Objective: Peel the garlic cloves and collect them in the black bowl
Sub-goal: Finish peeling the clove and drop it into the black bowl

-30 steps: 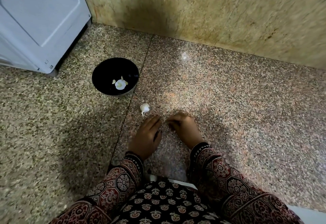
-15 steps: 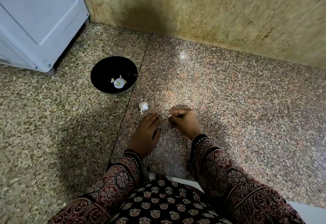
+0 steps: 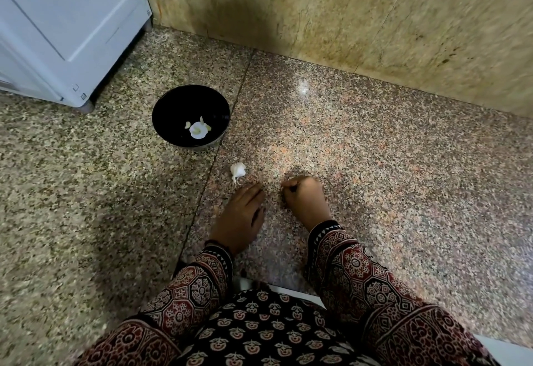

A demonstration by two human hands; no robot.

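Garlic bulb (image 3: 238,170) lies on the floor (image 3: 375,163) between black bowl (image 3: 173,106) and flat, straight-fingered left hand (image 3: 240,217). Whether the curled right hand (image 3: 307,200) holds anything cannot be told.

One round black bowl (image 3: 173,107). Inside it, four white garlic pieces (image 3: 198,131): one larger, three small slivers beside it; smallest hard to separate. One white papery garlic piece (image 3: 238,169) on floor outside bowl. Two hands: left hand (image 3: 240,215), right hand (image 3: 305,200). Two dark red patterned sleeves: left sleeve (image 3: 196,287), right sleeve (image 3: 360,273). One white panelled appliance (image 3: 63,19). Two speckled granite floor slabs (image 3: 403,178), one seam between.
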